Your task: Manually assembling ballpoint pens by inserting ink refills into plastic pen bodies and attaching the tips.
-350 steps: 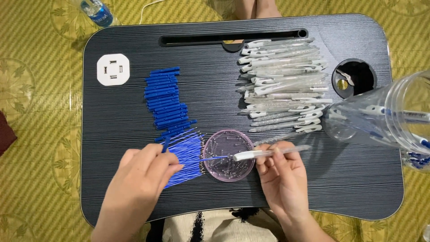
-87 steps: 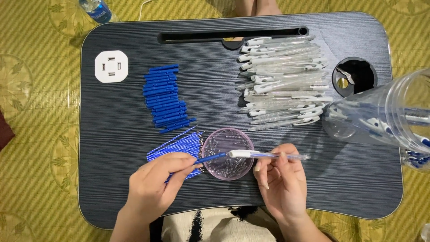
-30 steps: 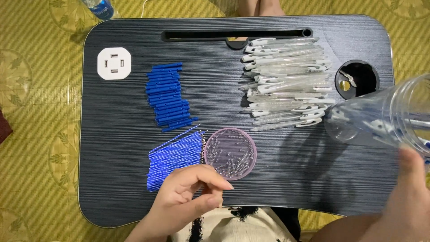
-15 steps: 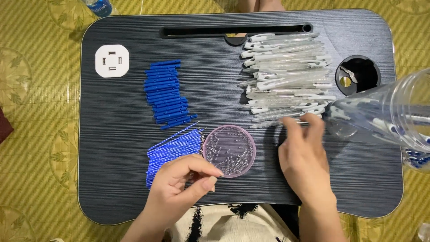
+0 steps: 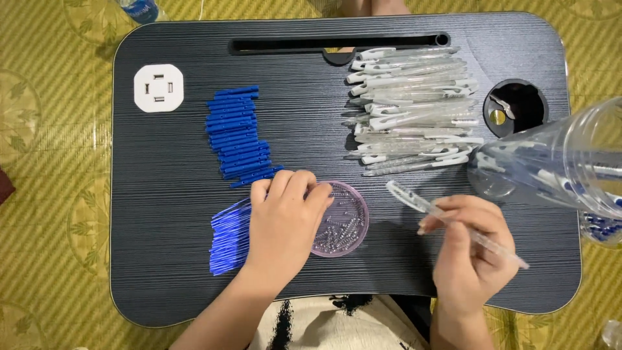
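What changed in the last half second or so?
The right hand took a clear pen barrel from the pile of clear barrels and drew it back toward the body. The left hand slid up over the round dish and the thin blue refills. The blue caps, white socket and clear jar stayed put.

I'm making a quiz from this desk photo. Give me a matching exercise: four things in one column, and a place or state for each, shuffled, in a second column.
Things:
1. clear pen barrel
2. white square socket block
3. round dish
4. blue caps

Places or states:
a. far left corner of the tray
b. held in the right hand
c. stacked in a pile left of centre
d. partly under the left hand

Pairs: 1-b, 2-a, 3-d, 4-c
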